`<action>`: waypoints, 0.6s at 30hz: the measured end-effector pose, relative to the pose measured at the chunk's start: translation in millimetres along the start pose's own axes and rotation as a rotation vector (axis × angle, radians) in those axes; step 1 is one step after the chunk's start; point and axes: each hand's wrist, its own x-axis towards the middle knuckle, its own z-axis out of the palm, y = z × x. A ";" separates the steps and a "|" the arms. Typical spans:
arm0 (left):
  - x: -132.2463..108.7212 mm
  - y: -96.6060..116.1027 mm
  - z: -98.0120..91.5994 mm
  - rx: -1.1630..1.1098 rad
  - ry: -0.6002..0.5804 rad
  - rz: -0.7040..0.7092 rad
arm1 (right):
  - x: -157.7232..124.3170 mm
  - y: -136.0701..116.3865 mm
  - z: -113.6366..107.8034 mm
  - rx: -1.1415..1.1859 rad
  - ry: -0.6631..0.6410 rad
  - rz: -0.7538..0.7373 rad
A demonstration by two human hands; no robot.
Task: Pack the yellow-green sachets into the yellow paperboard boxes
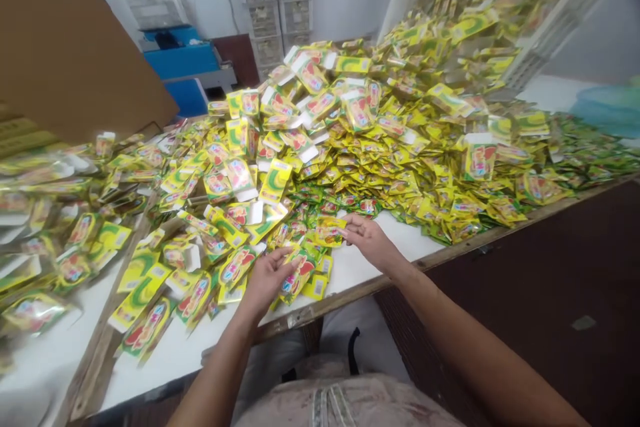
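My left hand (265, 282) is closed on a small green and yellow box (299, 275) with a red picture on it, close to the table's front edge. The thumb and fingers of my right hand (373, 241) pinch a small yellow sachet (328, 232). That sachet is just above and to the right of the box. Below my hands, a few more yellow sachets (315, 287) lie by the edge. A heap of yellow sachets (380, 163) rises behind my right hand, and yellow printed boxes (193, 297) lie scattered left of my left hand.
A white plastic crate (543, 27) lies tipped at the back right, sachets spilling from it. A wooden strip (107, 330) divides the white tabletop (165, 380) at left, with more boxes beyond. At the back stand a cardboard sheet (75, 47), a blue machine (180, 61) and stacked baskets (265, 17).
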 end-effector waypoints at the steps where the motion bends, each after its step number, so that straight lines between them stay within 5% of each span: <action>1: -1.6 1.0 -0.5 -0.007 -0.007 -0.008 | -1.1 -1.5 4.7 -0.041 -0.043 -0.004; 9: -12.5 4.1 -6.4 -0.057 -0.072 -0.063 | 6.0 -17.4 10.4 -0.383 -0.347 -0.063; 18: -12.6 4.8 -7.8 -0.090 -0.166 -0.086 | 3.7 -13.5 29.1 -0.198 -0.337 -0.026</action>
